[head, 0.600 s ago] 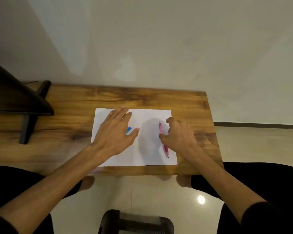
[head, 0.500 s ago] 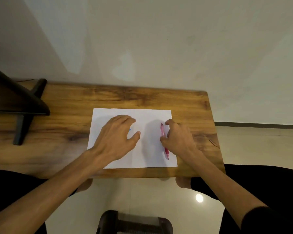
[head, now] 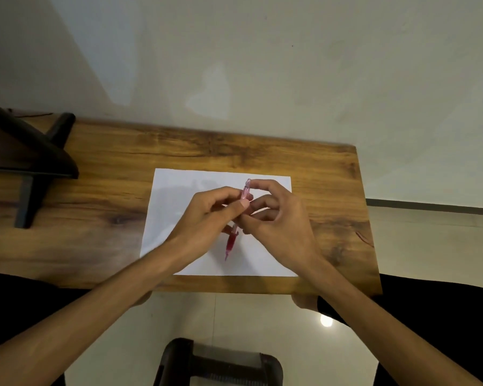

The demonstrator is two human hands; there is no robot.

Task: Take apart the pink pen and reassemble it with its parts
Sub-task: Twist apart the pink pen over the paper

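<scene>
The pink pen [head: 231,240] is held in the air above the white sheet of paper [head: 176,207], tilted, with its tip pointing down toward me and its translucent top end up near the far fingers. My left hand [head: 207,218] pinches the pen's upper barrel between thumb and fingers. From the right, my right hand [head: 276,218] grips the same upper part, its index finger near the top end. The middle of the pen is hidden by the fingers. The blue item seen earlier is hidden from view.
The paper lies on a wooden table [head: 95,213] whose near edge is just past my wrists. A dark stand [head: 28,162] occupies the table's left side. A dark stool [head: 218,363] stands on the tiled floor below. A plain wall rises behind the table.
The pink pen lay on the paper under my right hand; now both hands have lifted it and hold it together above the sheet. My left hand moved right, off the blue item.
</scene>
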